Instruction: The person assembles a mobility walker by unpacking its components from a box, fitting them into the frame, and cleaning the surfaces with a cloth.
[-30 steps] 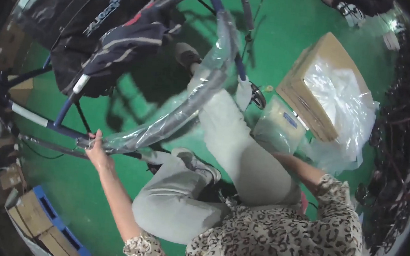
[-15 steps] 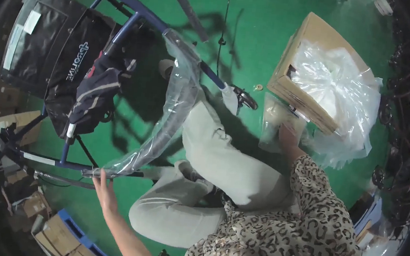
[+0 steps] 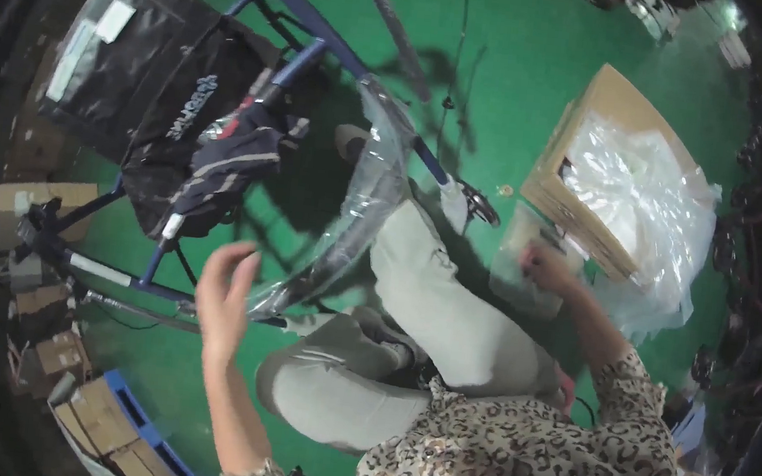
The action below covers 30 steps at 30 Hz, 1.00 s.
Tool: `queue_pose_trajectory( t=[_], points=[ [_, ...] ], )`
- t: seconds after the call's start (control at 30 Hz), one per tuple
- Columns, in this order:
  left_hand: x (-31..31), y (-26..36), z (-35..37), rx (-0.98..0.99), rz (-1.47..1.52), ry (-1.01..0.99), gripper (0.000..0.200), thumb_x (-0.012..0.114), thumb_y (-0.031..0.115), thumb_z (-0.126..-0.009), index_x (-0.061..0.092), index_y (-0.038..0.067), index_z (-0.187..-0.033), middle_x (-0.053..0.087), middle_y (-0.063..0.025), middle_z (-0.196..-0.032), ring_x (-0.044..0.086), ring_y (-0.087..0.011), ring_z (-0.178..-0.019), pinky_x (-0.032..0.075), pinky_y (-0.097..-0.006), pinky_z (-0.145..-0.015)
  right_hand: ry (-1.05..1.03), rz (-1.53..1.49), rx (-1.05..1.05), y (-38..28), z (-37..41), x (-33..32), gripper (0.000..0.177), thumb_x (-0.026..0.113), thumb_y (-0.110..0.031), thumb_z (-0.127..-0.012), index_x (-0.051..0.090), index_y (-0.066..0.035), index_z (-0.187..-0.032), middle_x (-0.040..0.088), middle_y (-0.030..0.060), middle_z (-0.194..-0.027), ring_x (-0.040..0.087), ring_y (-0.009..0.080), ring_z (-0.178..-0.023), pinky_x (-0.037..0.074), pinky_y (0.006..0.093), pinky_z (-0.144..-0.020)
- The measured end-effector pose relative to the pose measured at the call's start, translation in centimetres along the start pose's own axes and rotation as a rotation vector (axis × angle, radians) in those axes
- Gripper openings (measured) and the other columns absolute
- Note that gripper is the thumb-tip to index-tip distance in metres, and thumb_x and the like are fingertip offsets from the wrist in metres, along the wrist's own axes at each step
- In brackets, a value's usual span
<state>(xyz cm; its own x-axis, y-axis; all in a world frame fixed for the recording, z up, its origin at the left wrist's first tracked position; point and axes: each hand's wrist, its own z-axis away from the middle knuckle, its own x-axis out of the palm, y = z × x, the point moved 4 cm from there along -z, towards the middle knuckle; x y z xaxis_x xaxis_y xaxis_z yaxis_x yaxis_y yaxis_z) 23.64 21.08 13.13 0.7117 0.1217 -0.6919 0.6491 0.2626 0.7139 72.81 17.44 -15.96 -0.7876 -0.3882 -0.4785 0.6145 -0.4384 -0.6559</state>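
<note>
My left hand (image 3: 225,295) is raised beside the blue tubular frame (image 3: 296,69), its fingers loosely bent and apart, with nothing visible in them. Clear plastic wrap (image 3: 361,209) covers a curved dark part of that frame, just right of this hand. My right hand (image 3: 543,265) is over a clear plastic bag (image 3: 511,269) on the floor, fingers curled closed; what they hold, if anything, is hidden. Beside it stands an open cardboard box (image 3: 544,182) with a white translucent plastic liner (image 3: 646,204) spilling out. A black bag with white lettering (image 3: 162,79) is within the frame.
A dark striped cloth (image 3: 238,155) hangs on the frame. My bent legs (image 3: 457,310) occupy the green floor between frame and box. A black cable (image 3: 458,53) runs along the floor. Cardboard boxes (image 3: 103,413) and a blue pallet (image 3: 147,431) stand at lower left.
My left hand has come off the end of the wrapped frame part and risen. My right hand has drawn back slightly over the clear bag with fingers curled. The whole view has shifted.
</note>
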Motion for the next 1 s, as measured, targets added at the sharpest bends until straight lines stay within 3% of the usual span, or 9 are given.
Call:
queue_pose_trajectory(
  t=[0.1, 0.17, 0.23, 0.33, 0.4, 0.57, 0.73, 0.9, 1.0],
  points=[
    [6.5, 4.3, -4.8, 0.127, 0.115, -0.275, 0.021, 0.061, 0.014, -0.091, 0.065, 0.002, -0.107, 0.068, -0.0035, -0.099, 0.059, -0.0132, -0.082, 0.047, -0.0251, -0.074, 0.109, -0.303, -0.315, -14.7, -1.8, -5.2, 0.008, 0.051, -0.014, -0.094, 0.056, -0.008, -0.096, 0.06, 0.0066, -0.083, 0.053, 0.0155, -0.069, 0.048, 0.0317, -0.068],
    [10.7, 5.7, -8.0, 0.179, 0.244, -0.257, 0.024, 0.058, 0.014, -0.092, 0.063, 0.002, -0.111, 0.068, -0.0056, -0.098, 0.06, -0.0153, -0.082, 0.048, -0.0274, -0.074, 0.14, -0.444, -0.492, -23.8, -1.4, -8.0, 0.008, 0.051, -0.015, -0.095, 0.056, -0.008, -0.095, 0.06, 0.0054, -0.083, 0.051, 0.0133, -0.068, 0.048, 0.0302, -0.067],
    [14.5, 6.7, -10.7, 0.241, 0.263, -0.081, 0.028, 0.053, 0.012, -0.093, 0.058, 0.004, -0.119, 0.064, -0.0095, -0.098, 0.061, -0.0179, -0.077, 0.049, -0.0294, -0.072, 0.177, -0.561, -0.518, -30.6, -1.8, -9.0, 0.012, 0.052, -0.018, -0.097, 0.054, -0.007, -0.097, 0.062, 0.0072, -0.082, 0.055, 0.0148, -0.072, 0.049, 0.0323, -0.068],
    [19.4, 7.0, -13.8, 0.089, 0.725, 0.157, 0.027, 0.05, 0.011, -0.094, 0.057, 0.004, -0.119, 0.061, -0.0099, -0.095, 0.057, -0.0165, -0.072, 0.05, -0.0302, -0.068, 0.086, -0.828, -0.74, -37.2, -5.7, -7.4, 0.012, 0.053, -0.019, -0.097, 0.054, -0.007, -0.098, 0.064, 0.0085, -0.085, 0.06, 0.0168, -0.076, 0.049, 0.0344, -0.069],
    [21.5, 5.9, -15.5, 0.001, 0.887, 0.295, 0.027, 0.051, 0.012, -0.095, 0.058, 0.005, -0.12, 0.057, -0.0077, -0.091, 0.051, -0.0111, -0.06, 0.044, -0.0237, -0.051, 0.076, -0.831, -0.68, -39.7, -8.5, -6.4, 0.014, 0.055, -0.02, -0.095, 0.053, -0.007, -0.101, 0.067, 0.0108, -0.088, 0.063, 0.0187, -0.079, 0.049, 0.036, -0.069],
    [22.0, 6.4, -15.9, -0.19, 1.186, 0.085, 0.026, 0.053, 0.015, -0.097, 0.059, 0.003, -0.119, 0.056, -0.0063, -0.089, 0.05, -0.0093, -0.059, 0.043, -0.0218, -0.049, 0.395, 0.247, -0.691, -41.9, -12.9, -7.8, 0.016, 0.058, -0.016, -0.091, 0.054, -0.006, -0.103, 0.067, 0.0099, -0.087, 0.063, 0.0226, -0.074, 0.049, 0.0371, -0.068],
    [23.1, 5.3, -16.6, -0.299, 1.51, 0.034, 0.026, 0.057, 0.018, -0.097, 0.061, 0.002, -0.117, 0.057, -0.0048, -0.09, 0.05, -0.0081, -0.059, 0.042, -0.0209, -0.049, -0.028, 0.552, -0.788, -42.4, -13.3, -8.1, 0.011, 0.059, -0.01, -0.086, 0.057, -0.007, -0.096, 0.065, 0.0052, -0.081, 0.057, 0.0199, -0.068, 0.046, 0.035, -0.066],
    [23.4, 5.5, -16.5, -0.354, 1.591, 0.002, 0.024, 0.059, 0.018, -0.096, 0.064, 0.004, -0.115, 0.06, -0.004, -0.092, 0.051, -0.0076, -0.064, 0.044, -0.0205, -0.053, 0.061, 0.629, -0.827, -42.6, -10.4, -7.9, 0.011, 0.062, -0.011, -0.082, 0.062, -0.005, -0.092, 0.067, 0.01, -0.08, 0.06, 0.0321, -0.068, 0.047, 0.0407, -0.065],
    [23.8, 5.3, -15.8, -0.357, 1.585, 0.039, 0.023, 0.06, 0.017, -0.095, 0.065, 0.004, -0.114, 0.061, -0.0043, -0.094, 0.051, -0.0076, -0.068, 0.045, -0.0202, -0.056, 0.231, 0.64, -0.945, -42.4, -5.1, -8.1, 0.013, 0.065, -0.006, -0.076, 0.062, -0.003, -0.088, 0.066, 0.0107, -0.081, 0.06, 0.0329, -0.069, 0.047, 0.0411, -0.065]
  ],
)
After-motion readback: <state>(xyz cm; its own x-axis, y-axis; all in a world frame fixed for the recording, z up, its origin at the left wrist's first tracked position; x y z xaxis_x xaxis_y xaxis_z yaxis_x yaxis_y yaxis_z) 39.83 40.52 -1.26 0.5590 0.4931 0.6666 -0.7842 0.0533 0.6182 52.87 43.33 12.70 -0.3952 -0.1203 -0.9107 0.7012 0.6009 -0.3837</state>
